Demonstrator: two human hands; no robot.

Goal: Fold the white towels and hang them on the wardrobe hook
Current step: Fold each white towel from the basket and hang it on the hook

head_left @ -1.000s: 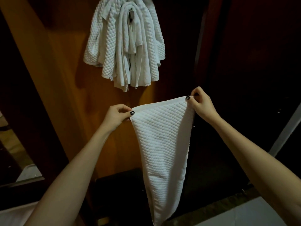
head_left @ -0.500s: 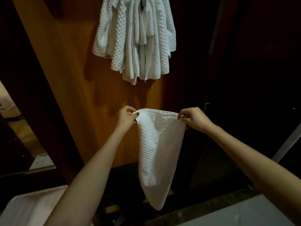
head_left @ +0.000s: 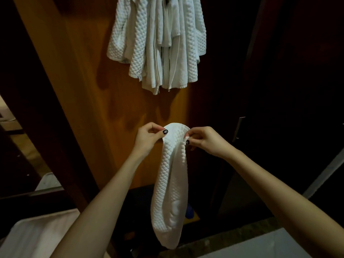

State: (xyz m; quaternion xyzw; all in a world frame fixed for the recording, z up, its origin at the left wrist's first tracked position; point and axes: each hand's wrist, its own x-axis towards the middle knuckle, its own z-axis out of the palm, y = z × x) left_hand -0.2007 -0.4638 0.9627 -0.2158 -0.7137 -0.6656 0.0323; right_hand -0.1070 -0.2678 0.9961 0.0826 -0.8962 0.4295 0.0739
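Pinching the white towel (head_left: 171, 183) by its top edge, we hold it up in front of the wooden wardrobe panel (head_left: 93, 94). Our left hand (head_left: 149, 138) grasps the edge on the 9 o'clock side, thumb and fingers curled onto the cloth. Our right hand (head_left: 206, 141) pinches the 3 o'clock side. The hands sit near each other, so the edge arches up between them. Below, the towel hangs toward 6 o'clock as a narrow, doubled strip, touching nothing else. At 12 o'clock, well apart from our hands, a bunch of hung towels (head_left: 158, 43) drapes against the same panel, its top cut off by the frame. A dark door handle (head_left: 239, 129) shows at 3 o'clock.
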